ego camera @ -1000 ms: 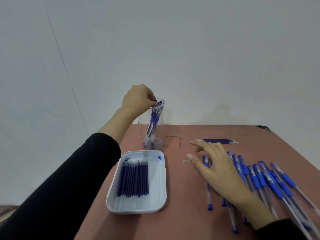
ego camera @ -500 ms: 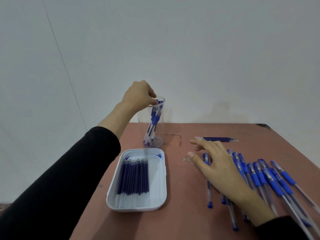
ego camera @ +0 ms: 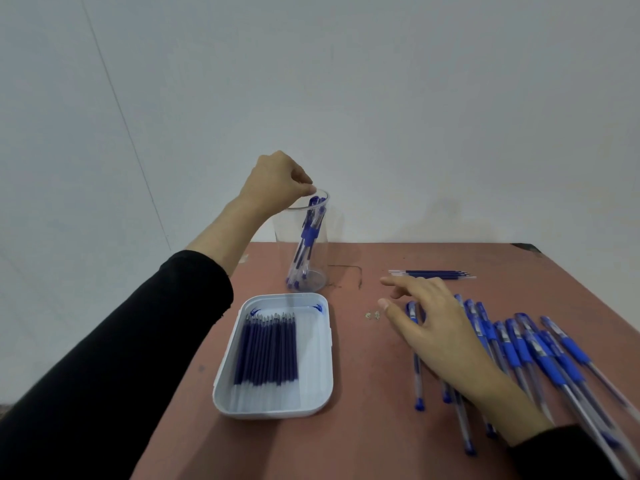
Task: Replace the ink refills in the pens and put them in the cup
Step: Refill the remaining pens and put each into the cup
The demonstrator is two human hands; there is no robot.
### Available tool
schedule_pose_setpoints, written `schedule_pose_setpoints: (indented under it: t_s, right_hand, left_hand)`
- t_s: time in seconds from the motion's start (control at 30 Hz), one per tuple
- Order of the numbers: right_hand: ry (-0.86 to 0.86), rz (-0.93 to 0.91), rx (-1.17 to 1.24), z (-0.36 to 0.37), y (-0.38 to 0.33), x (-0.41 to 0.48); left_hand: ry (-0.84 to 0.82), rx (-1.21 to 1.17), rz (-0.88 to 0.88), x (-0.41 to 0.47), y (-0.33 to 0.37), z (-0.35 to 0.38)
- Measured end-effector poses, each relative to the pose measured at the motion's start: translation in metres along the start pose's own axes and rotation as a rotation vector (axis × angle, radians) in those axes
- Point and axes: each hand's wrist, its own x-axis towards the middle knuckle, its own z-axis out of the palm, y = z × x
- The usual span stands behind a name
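A: Our hands?
B: Our left hand (ego camera: pixel 277 183) curls at the rim of the clear plastic cup (ego camera: pixel 320 258), above its blue pens (ego camera: pixel 309 233); grip, we cannot tell. Our right hand (ego camera: pixel 440 330) rests relaxed on loose blue-grip pens (ego camera: pixel 510 351).

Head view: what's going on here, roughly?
The left hand is at the rim of the clear cup, above the pens leaning in it; whether it pinches one is unclear. The right hand rests open on loose pens on the table. A white tray holds refills.
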Motion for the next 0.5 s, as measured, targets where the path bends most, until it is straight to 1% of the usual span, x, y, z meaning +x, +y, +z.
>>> schedule_pose_setpoints:
  t_s: [0.13, 0.23, 0.3, 0.33, 0.37, 0.43, 0.5]
  right_hand:
    - [0.038, 0.001, 0.0, -0.002, 0.001, 0.003]
    - [0.095, 0.026, 0.025, -0.008, 0.005, 0.005]
    - [0.147, 0.053, 0.021, -0.013, 0.01, 0.008]
    - [0.176, 0.069, 0.008, -0.015, 0.012, 0.01]
    - [0.203, 0.092, -0.007, -0.018, 0.015, 0.012]
    - [0.24, 0.145, -0.027, -0.021, 0.02, 0.015]
    - [0.263, 0.176, -0.028, -0.023, 0.025, 0.016]
  left_hand:
    - [0.095, -0.019, 0.038, -0.006, 0.009, -0.003]
    - [0.267, 0.009, 0.124, -0.021, 0.023, 0.0]
    - [0.334, 0.018, 0.202, -0.039, 0.039, 0.009]
    - [0.317, -0.011, 0.218, -0.051, 0.047, 0.016]
    - [0.263, -0.052, 0.211, -0.062, 0.054, 0.024]
    - [0.057, -0.096, 0.145, -0.083, 0.064, 0.046]
    - [-0.179, -0.071, 0.088, -0.1, 0.068, 0.071]
